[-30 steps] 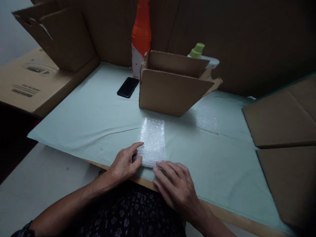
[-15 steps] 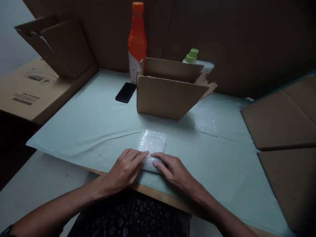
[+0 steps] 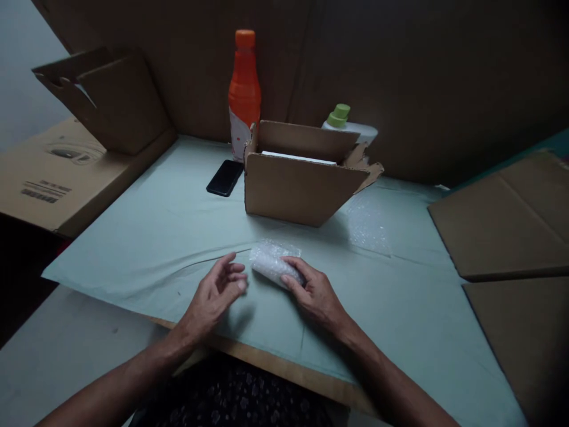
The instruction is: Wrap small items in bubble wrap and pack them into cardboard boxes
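My right hand grips one end of a rolled piece of bubble wrap, thumb in front and fingers over the top. A loose flap of the wrap lies at the roll's far side; whether anything is inside cannot be seen. To the left, my left hand is raised a little off the table, fingers apart and holding nothing. Beyond both hands stands an open cardboard box, with a white edge showing inside it.
A black phone and an orange bottle are left of the box. Behind it is a green-capped white bottle. A bubble wrap sheet lies right. Cardboard pieces flank the right edge; a large printed carton sits left.
The bubble wrap, flat under both hands before, is now rolled up and held in my right hand. My left hand has let go and moved left. The view has shifted slightly upward.
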### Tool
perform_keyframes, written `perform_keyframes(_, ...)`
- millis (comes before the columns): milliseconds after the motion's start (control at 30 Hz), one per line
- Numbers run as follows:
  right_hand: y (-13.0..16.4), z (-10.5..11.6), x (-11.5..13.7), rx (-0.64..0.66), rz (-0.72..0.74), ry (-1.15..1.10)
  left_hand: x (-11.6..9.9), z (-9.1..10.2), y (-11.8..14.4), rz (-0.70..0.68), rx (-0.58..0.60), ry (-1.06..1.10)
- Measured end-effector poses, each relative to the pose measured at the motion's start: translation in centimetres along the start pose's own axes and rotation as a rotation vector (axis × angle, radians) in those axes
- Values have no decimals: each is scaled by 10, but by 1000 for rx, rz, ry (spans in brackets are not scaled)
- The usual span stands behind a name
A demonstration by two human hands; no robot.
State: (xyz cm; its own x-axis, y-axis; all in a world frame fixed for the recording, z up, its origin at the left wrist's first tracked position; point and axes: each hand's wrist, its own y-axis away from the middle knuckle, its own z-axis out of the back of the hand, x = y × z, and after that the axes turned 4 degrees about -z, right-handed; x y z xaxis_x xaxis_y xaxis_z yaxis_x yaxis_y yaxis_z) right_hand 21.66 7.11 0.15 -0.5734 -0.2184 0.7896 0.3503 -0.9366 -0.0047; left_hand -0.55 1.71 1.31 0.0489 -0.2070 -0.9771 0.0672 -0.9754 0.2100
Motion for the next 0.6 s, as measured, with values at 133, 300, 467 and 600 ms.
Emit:
perform_keyframes(133,11,2,19,176,-110,-228,1,-18,3,161,40,385)
perform_keyframes(300,27,11,22,44,-21,-48,5,-34,4,99,62,347)
perform_keyframes(467,24,32,12,288,-78,-158,-2,-31,2,-112,265,-133)
perform_keyframes(600,27,57,10,286,-103,-77,-46,-21,-34,-719,229,-629)
